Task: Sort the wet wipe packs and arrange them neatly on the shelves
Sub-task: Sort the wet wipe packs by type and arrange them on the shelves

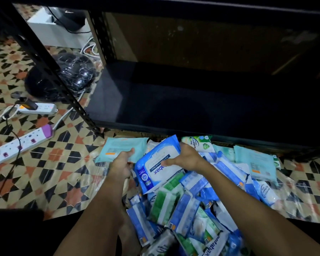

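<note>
Two hands over the floor pile of wipe packs [183, 204], below the dark shelf [174, 108]. Right hand [187, 157] clamps a blue pack [161, 169]; left hand [123, 161] pinches a teal pack [118, 148].

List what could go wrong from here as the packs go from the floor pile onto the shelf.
1. The right hand holds the big blue pack by its top edge only; it may slip back into the pile.
2. The left hand is on a teal pack too, so the kinds could get mixed.
3. The shelf is dark, so neat rows may be hard to judge.
</note>
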